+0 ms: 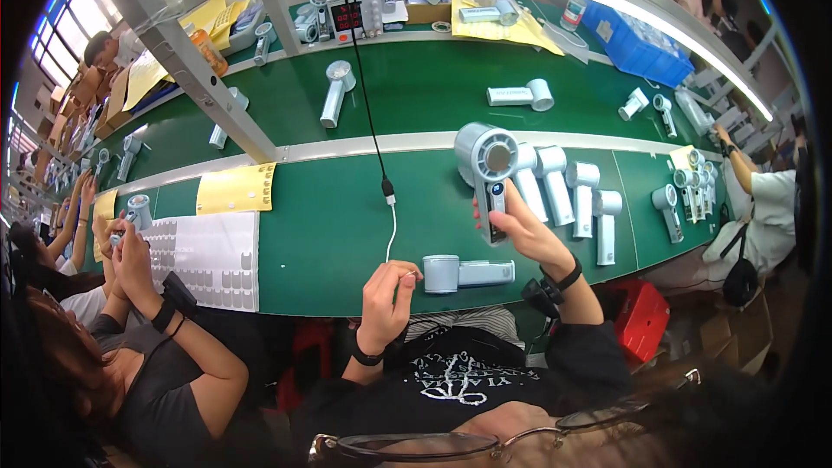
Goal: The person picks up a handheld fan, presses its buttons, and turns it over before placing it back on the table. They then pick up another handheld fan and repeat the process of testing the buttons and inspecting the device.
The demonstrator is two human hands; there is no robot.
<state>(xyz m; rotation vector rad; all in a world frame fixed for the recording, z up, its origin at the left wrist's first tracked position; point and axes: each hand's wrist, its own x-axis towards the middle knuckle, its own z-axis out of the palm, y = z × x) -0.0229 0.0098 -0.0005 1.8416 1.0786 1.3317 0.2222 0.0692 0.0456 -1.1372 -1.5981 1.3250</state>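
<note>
Raised over the green table, a light-blue handheld fan (487, 154) stands upright with its round head on top. My right hand (530, 232) is closed around its handle, and a small lit display shows on the handle. At the table's near edge my left hand (384, 302) is closed, thumb and finger pinching the end of a white cable (393, 227). The cable's tip is too small to make out. Just right of that hand, apart from it, another handheld fan (472, 274) lies on its side.
Several fans (555, 186) lie in a row right of the held one. A black cable (368, 95) hangs over the table from above. Left are a white printed sheet (217, 260) and a co-worker's hands (130, 251) with a fan. A blue crate (637, 43) stands at back right.
</note>
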